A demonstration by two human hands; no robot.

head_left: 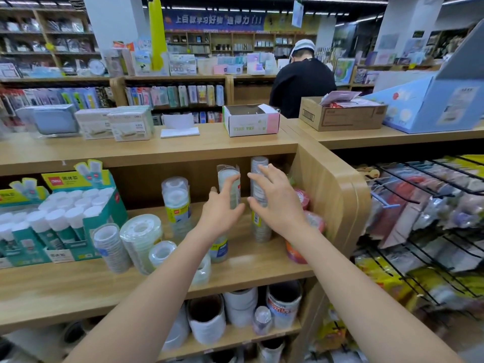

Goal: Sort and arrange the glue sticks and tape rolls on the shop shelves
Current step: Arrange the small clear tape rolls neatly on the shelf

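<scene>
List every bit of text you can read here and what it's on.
"deli 固体胶": yellow header card of the green glue stick box.
"上百款学习好物 选得力!!!", roughly, as it is slightly blurred: blue banner at the back.
Too blurred to read: wrapped tape stack label, white-and-pink carton print, brown carton sticker.

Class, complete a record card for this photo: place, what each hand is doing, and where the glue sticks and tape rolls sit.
Place: stationery shop, wooden shelf
Left hand: fingers straight, against the shorter upright tape stack
Right hand: fingers spread on the taller upright tape stack
Glue sticks: white-capped, in green display boxes, left end of shelf
Other tape: third upright stack further left; wrapped stacks lying in front; red rolls at right end
</scene>
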